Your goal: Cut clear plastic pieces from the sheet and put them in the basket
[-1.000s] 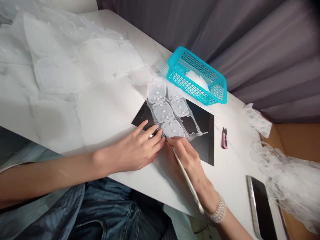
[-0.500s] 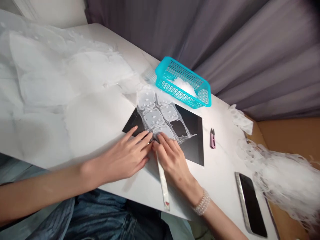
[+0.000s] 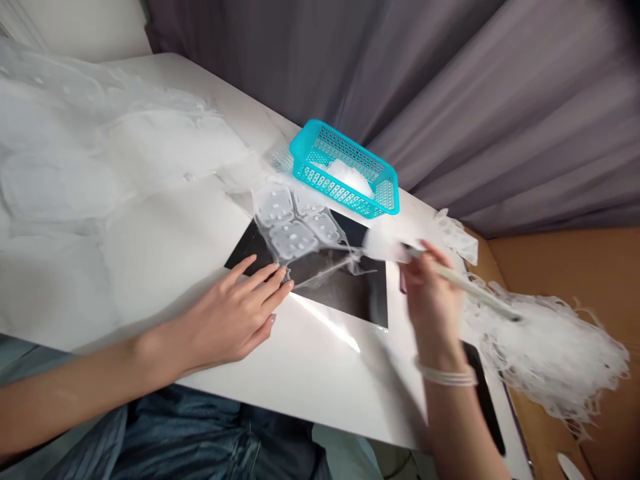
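My left hand (image 3: 240,310) lies flat with fingers stretched out on the near left corner of a black mat (image 3: 345,287), its fingertips touching a clear silicone sheet (image 3: 295,230) of white moulded pads. My right hand (image 3: 433,293) is lifted to the right of the mat. It is closed on a thin white stick tool (image 3: 475,290) and pinches a small white pad (image 3: 385,245) pulled off the sheet, blurred by motion. Thin strands of clear film trail from the sheet toward that pad.
A turquoise plastic basket (image 3: 345,170) with white pieces stands behind the mat. Piles of white film scraps (image 3: 550,350) lie on the right over a cardboard box. More clear sheets (image 3: 100,160) cover the table's left. A dark phone (image 3: 480,393) shows behind my right wrist.
My right hand has left the sheet's near edge and swung up to the right with the stick tool, pulling a white pad off. The left hand stays pressed down. The view shifted right.
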The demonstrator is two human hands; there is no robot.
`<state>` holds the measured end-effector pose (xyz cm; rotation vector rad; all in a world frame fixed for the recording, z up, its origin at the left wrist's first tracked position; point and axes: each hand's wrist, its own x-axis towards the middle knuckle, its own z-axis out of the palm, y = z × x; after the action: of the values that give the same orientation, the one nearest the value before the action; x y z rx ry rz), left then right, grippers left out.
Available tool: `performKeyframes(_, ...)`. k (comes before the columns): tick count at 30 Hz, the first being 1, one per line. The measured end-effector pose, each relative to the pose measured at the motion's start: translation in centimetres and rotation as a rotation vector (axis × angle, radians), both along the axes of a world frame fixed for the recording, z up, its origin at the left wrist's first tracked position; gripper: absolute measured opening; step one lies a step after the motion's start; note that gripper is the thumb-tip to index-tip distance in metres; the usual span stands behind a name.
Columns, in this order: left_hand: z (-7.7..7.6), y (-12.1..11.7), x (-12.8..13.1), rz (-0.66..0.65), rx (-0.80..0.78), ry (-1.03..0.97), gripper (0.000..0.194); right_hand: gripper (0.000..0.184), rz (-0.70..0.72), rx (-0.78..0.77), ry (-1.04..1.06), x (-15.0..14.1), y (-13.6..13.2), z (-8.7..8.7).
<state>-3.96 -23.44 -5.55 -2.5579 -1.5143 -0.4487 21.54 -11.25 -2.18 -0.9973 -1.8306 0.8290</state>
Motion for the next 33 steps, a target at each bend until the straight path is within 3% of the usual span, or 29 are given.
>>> performKeyframes(4, -0.2, -0.1, -0.2, -0.001, -0.009, -0.027, 0.046, 0.027, -0.101, -0.112, 0.208, 3.6, 1.6, 1.1)
performKeyframes(7, 0.3, 0.2, -0.5, -0.024, 0.007, -0.046, 0.043, 0.025, -0.281, -0.366, 0.497, 6.1, 1.7, 1.7)
performKeyframes(10, 2.2, 0.7, -0.6, -0.024, 0.039, -0.148, 0.032, 0.027, -0.371, -0.632, 0.749, 6.7, 1.0, 2.4)
performKeyframes(12, 4.1, 1.2, -0.2, 0.013, 0.061, -0.325, 0.027, 0.027, -0.309, -0.69, 0.792, 5.8, 0.4, 3.3)
performKeyframes(14, 6.2, 1.9, 0.6, 0.076, -0.022, -0.581, 0.028, 0.022, -0.217, -0.706, 0.809, 4.4, -0.1, 4.3)
performKeyframes(16, 7.8, 2.8, 1.8, 0.135, -0.319, -0.897, 0.028, 0.018, -0.123, -0.697, 0.807, 2.9, -0.5, 5.2)
performKeyframes(18, 8.7, 4.0, 2.9, 0.159, -0.762, -1.281, 0.033, 0.016, -0.044, -0.626, 0.773, 1.6, -0.9, 5.7)
performKeyframes(20, 8.9, 5.3, 3.8, 0.135, -1.15, -1.676, 0.046, 0.017, -0.009, -0.48, 0.693, 0.4, -1.6, 5.7)
performKeyframes(22, 8.8, 6.4, 4.3, 0.079, -1.362, -1.992, 0.054, 0.022, 0.03, -0.348, 0.555, -0.6, -2.6, 5.4)
performKeyframes(27, 8.0, 7.5, 4.0, 0.051, -1.427, -2.307, 0.063, 0.04, 0.3, -0.349, 0.302, -1.9, -4.0, 5.0)
performKeyframes(33, 6.7, 8.1, 2.1, -0.199, -1.551, -2.343, 0.073, 0.03, 0.006, -0.123, 0.469, -1.5, -1.6, 4.6)
